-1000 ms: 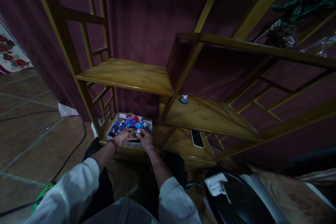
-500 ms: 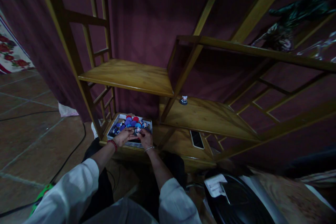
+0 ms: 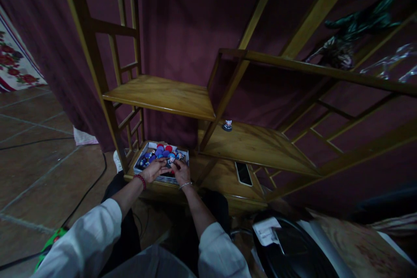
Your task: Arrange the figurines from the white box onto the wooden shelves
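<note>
Both hands meet over a white box (image 3: pixel 139 167) filled with small figurines and red, purple and blue round pieces. Between their fingertips is a small pale figurine (image 3: pixel 170 161) with a dark base. My left hand (image 3: pixel 155 169), a red bead bracelet on its wrist, closes on it from the left. From the right, my right hand (image 3: pixel 181 171) pinches it; a thin silver bracelet circles that wrist. A similar cat-like figurine (image 3: pixel 227 125) on a dark round base stands upright on the middle right shelf (image 3: pixel 257 145).
A phone (image 3: pixel 243 173) lies on the lowest board, right of the box. The upper left shelf (image 3: pixel 163 94) overhangs the box, and a slanted wooden post (image 3: pixel 221 104) divides the unit. A black seat (image 3: pixel 293 243) with papers stands at lower right. Cables run over the tiled floor at left.
The view has shifted slightly. Both hands stay over the box with the figurine between them, and the pale figurine appears a little more upright. The shelf figurine has stayed in place.
</note>
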`<state>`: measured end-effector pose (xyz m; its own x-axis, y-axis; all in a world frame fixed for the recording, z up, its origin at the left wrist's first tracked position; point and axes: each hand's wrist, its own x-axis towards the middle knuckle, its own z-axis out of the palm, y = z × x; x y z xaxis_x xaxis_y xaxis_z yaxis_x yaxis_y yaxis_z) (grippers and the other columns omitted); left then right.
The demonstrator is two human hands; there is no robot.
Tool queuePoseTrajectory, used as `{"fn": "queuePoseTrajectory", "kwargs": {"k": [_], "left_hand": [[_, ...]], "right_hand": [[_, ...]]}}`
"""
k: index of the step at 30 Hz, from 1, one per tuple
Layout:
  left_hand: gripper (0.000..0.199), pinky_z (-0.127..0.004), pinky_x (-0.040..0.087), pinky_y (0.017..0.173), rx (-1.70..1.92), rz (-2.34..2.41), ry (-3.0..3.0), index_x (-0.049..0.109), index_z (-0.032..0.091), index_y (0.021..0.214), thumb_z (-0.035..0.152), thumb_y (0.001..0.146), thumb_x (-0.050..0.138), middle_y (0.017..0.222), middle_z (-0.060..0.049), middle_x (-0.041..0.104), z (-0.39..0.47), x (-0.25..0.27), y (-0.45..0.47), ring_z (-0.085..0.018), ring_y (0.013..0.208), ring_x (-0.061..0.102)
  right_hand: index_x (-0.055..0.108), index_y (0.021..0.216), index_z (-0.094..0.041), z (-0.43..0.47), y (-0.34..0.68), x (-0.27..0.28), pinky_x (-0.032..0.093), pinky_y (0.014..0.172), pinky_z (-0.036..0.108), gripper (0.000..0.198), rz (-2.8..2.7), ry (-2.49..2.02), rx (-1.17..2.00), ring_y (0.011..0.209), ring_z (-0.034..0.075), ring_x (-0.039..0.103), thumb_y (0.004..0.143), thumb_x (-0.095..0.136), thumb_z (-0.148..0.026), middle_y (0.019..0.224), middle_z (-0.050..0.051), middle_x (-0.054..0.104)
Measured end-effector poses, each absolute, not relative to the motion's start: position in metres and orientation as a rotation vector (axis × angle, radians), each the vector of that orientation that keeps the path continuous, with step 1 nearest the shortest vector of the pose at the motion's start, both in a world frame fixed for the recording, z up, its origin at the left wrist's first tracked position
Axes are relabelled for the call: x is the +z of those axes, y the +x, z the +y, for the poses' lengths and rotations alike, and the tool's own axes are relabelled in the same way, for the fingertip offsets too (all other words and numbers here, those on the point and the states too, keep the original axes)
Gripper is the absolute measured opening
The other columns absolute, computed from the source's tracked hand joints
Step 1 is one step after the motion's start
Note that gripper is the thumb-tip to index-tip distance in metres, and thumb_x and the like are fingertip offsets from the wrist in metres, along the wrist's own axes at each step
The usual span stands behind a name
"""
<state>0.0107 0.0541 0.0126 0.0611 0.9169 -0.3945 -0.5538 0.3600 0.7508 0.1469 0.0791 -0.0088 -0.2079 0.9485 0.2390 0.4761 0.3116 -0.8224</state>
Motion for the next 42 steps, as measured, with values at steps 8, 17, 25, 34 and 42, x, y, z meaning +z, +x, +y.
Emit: {"fn": "queuePoseTrajectory", "kwargs": {"k": [8, 17, 25, 34, 42], "left_hand": [[0.02, -0.033, 0.052, 0.08, 1.147, 1.021, 0.511, 0.056, 0.011, 0.097, 0.007, 0.079, 0.049, 0.091, -0.008, 0.064, 0.051, 0.018, 0.01, -0.015, 0.081, 0.063], [0.017, -0.029, 0.051, 0.076, 1.155, 1.112, 0.51, 0.058, 0.013, 0.089, 0.005, 0.075, 0.052, 0.081, -0.005, 0.065, 0.045, 0.028, 0.011, -0.012, 0.071, 0.063], [0.017, -0.029, 0.052, 0.072, 1.207, 1.112, 0.509, 0.058, 0.011, 0.085, 0.001, 0.072, 0.052, 0.073, -0.004, 0.063, 0.042, 0.031, 0.015, -0.011, 0.064, 0.061], [0.007, -0.03, 0.054, 0.067, 1.261, 1.126, 0.507, 0.057, 0.011, 0.076, 0.006, 0.075, 0.051, 0.065, -0.002, 0.059, 0.037, 0.039, 0.018, -0.01, 0.057, 0.058], [0.003, -0.029, 0.053, 0.064, 1.283, 1.188, 0.51, 0.056, 0.011, 0.071, 0.009, 0.073, 0.056, 0.063, -0.002, 0.058, 0.031, 0.049, 0.024, -0.009, 0.056, 0.056]], "right_hand": [[0.065, 0.089, -0.022, 0.077, 0.147, -0.007, 0.044, 0.08, 0.025, 0.019, -1.814, -1.237, 0.77, 0.084, 0.014, 0.056, 0.074, 0.053, -0.025, 0.09, 0.001, 0.063], [0.064, 0.082, -0.022, 0.075, 0.149, -0.001, 0.043, 0.078, 0.026, 0.014, -1.887, -1.255, 0.741, 0.083, 0.015, 0.055, 0.074, 0.053, -0.023, 0.086, 0.001, 0.062], [0.064, 0.082, -0.022, 0.072, 0.149, 0.006, 0.043, 0.077, 0.026, 0.015, -1.891, -1.23, 0.742, 0.082, 0.015, 0.056, 0.075, 0.05, -0.022, 0.086, 0.001, 0.063], [0.065, 0.083, -0.021, 0.067, 0.151, 0.012, 0.042, 0.079, 0.027, 0.016, -1.89, -1.167, 0.726, 0.085, 0.016, 0.055, 0.075, 0.051, -0.024, 0.089, 0.003, 0.062], [0.064, 0.078, -0.02, 0.064, 0.155, 0.017, 0.042, 0.078, 0.028, 0.013, -1.924, -1.142, 0.703, 0.081, 0.016, 0.054, 0.075, 0.051, -0.024, 0.084, 0.003, 0.061]]}}
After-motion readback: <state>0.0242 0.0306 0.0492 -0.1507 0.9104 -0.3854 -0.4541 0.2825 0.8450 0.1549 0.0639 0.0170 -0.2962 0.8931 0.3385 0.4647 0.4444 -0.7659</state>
